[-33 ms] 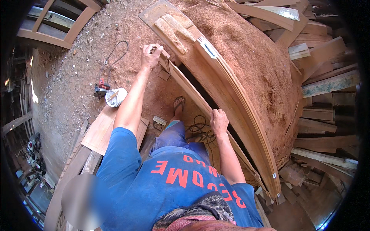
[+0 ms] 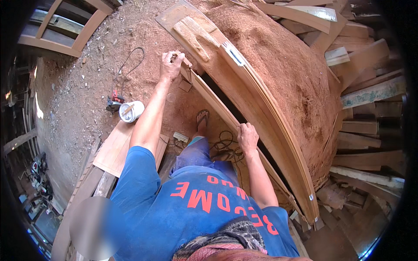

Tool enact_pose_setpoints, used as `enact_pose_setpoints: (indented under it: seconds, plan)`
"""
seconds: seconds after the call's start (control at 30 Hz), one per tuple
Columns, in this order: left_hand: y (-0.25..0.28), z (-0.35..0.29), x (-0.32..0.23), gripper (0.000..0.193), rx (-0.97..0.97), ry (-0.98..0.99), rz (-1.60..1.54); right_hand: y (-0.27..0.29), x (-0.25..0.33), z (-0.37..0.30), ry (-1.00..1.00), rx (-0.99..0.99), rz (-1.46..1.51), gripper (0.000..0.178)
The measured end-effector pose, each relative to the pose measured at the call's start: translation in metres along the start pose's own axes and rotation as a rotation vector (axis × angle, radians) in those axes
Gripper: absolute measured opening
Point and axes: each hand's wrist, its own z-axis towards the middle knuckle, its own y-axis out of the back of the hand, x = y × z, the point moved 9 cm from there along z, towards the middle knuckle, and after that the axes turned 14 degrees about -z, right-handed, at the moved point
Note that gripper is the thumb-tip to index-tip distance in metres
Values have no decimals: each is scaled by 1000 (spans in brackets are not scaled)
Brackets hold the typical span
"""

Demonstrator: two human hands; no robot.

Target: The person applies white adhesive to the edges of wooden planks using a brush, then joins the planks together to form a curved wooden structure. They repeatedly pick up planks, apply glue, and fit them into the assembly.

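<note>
A long, narrow wooden board (image 2: 215, 99) runs diagonally from the upper middle to the lower right. My left hand (image 2: 170, 65) is closed around its far end, arm stretched out. Farther down its length, my right hand (image 2: 247, 138) grips the board's edge with curled fingers. Just right of the board, across a dark gap, lies a long, thick wooden beam or stack of planks (image 2: 254, 98). A rough pale wood piece (image 2: 193, 37) rests on the far end of that stack. Beside it is a small whitish fitting (image 2: 235, 54).
Left of my arm stand a white tub (image 2: 131, 112) with a stick on top and a red-and-black power tool (image 2: 115, 101). Boards (image 2: 114, 150) lie at lower left. Coiled black cable (image 2: 225, 141) is near my feet. A sawdust heap (image 2: 283, 65) and scrap wood (image 2: 361, 126) fill the right.
</note>
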Motion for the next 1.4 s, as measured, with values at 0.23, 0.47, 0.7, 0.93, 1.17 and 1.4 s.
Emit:
enact_pose_setpoints:
  seconds: [0.23,0.47,0.7,0.93,1.17,1.4]
  plan:
    - [-26,-1,-23,45,76,-1,127,-4,-18,10,42,23,-42,12]
    - [-12,-4,-16,49,45,-17,66,-3,-7,4,8,125,3,16]
    - [-23,22,-19,43,299,-53,-13,49,-31,-42,-112,-24,95,36]
    - [5,-27,-30,34,-39,-253,-109,-4,-136,-259,-585,149,316,35]
    - [-224,-410,-323,46,1083,138,-595,-207,-149,-605,-1219,297,545,20]
    - [-192,-817,-569,24,2483,561,-1429,-313,-29,-827,-1670,107,1074,26]
